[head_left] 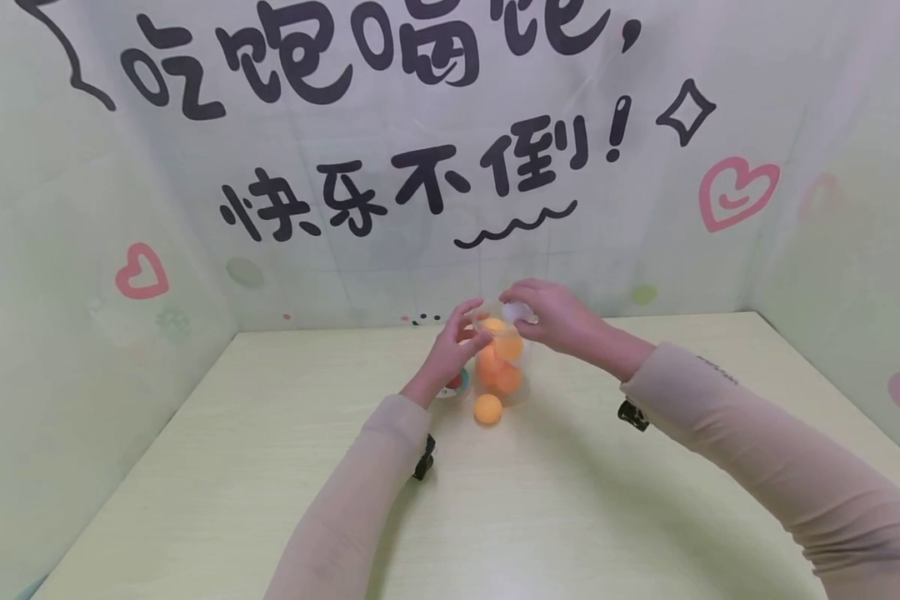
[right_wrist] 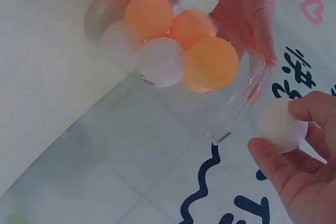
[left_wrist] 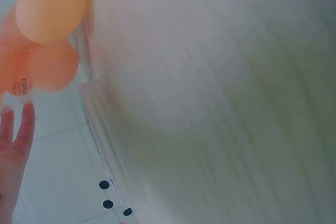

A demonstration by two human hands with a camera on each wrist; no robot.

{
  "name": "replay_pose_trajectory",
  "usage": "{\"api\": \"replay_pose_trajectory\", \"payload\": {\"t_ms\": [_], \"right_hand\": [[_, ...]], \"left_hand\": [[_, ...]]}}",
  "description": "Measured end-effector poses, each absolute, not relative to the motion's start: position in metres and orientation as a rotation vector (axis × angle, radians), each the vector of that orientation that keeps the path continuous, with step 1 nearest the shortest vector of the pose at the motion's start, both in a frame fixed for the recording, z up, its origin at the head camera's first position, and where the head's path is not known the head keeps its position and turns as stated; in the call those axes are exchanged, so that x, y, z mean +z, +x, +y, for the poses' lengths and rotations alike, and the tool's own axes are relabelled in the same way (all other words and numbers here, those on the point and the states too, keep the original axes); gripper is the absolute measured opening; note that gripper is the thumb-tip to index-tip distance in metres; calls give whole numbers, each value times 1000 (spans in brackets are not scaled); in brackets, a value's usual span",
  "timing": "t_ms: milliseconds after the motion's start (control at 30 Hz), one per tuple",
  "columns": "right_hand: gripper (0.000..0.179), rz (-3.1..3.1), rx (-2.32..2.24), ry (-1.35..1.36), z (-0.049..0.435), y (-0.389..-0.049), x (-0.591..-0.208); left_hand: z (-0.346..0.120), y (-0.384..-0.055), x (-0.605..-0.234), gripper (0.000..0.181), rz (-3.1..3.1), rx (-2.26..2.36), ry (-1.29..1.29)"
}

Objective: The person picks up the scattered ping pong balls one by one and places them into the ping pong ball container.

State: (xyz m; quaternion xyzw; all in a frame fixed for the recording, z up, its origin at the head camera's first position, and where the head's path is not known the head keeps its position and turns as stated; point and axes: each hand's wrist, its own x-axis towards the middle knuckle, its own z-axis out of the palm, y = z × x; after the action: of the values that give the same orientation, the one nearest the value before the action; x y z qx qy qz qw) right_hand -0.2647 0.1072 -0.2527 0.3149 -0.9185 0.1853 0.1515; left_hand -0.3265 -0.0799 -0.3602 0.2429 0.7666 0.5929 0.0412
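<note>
A clear jar (right_wrist: 173, 109) holds several orange and white table tennis balls. Around its upper part, near the rim, my left hand (head_left: 453, 342) grips the jar; two of its fingers (left_wrist: 23, 129) show against the clear wall in the left wrist view. My right hand (head_left: 562, 321) pinches a white table tennis ball (right_wrist: 282, 125) between thumb and fingers. That ball is just outside the jar's mouth, apart from the rim in the right wrist view. One orange ball (head_left: 487, 409) lies on the table in front of the jar.
Beside the jar, partly behind my left wrist, is a round item with a coloured print (head_left: 459, 382). The pale wooden table (head_left: 540, 500) ends at a back wall sheet (head_left: 360, 283) with black writing. Black pieces (head_left: 424, 458) show at both sleeves.
</note>
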Motion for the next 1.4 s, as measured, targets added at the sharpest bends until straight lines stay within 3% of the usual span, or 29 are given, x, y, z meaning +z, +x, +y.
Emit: {"api": "replay_pose_trajectory", "payload": {"t_ms": [433,700,1133,1400], "right_hand": [[30,-2654,550,918,109,-280,-257],[20,-2632,585,896,110,-281,-260],[24,-2656,698,811,116,-285,-265],[57,-2844,1096,538,122,-290,-276]], "left_hand": [[-80,-325,-359,91,2356,1816,759],[-78,-326,-360,58,2363,1806,735],[-79,-325,-358,57,2335,1835,704],[-79,-325,-359,57,2367,1810,710]]}}
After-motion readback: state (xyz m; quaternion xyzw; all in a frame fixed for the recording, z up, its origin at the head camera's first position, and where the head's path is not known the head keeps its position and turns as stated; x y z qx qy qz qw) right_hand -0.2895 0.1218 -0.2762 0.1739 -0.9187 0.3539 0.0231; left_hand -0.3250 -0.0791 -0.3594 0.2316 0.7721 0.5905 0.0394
